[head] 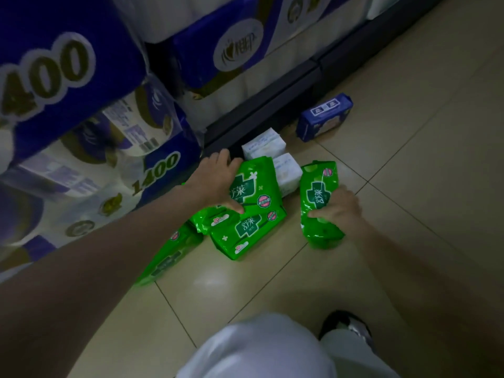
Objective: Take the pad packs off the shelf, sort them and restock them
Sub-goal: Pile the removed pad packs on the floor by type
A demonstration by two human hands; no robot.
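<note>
Knee in pale trousers (261, 347), nearest and lowest in view, with a dark shoe (346, 326) beside it on the tiled floor (409, 159).

Stock, largest first:
- Blue tissue-roll bales (68, 85), filling the shelf on the left; its dark base (272, 105) runs along the floor's far edge.
- Green pad packs, heaped (245, 230) on the floor against the shelf base. Left hand (215, 181) clamps its fingers and thumb over the top pack (253, 184).
- Green pad pack, separate (319, 197), held upright on the floor just beside the heap; right hand (338, 208) curls round its lower side.
- Blue pad pack (324, 115), apart, by the shelf base.
- Two white pad packs (264, 145), behind the heap.

Progress, by my reckoning: unloading seems done or nearly so, sorting is under way by colour, restocking not begun.

Unclear: the heap's count, since one pack (163, 257) slips under the left forearm; the pads' own shelf is out of view; small print is blurred.
</note>
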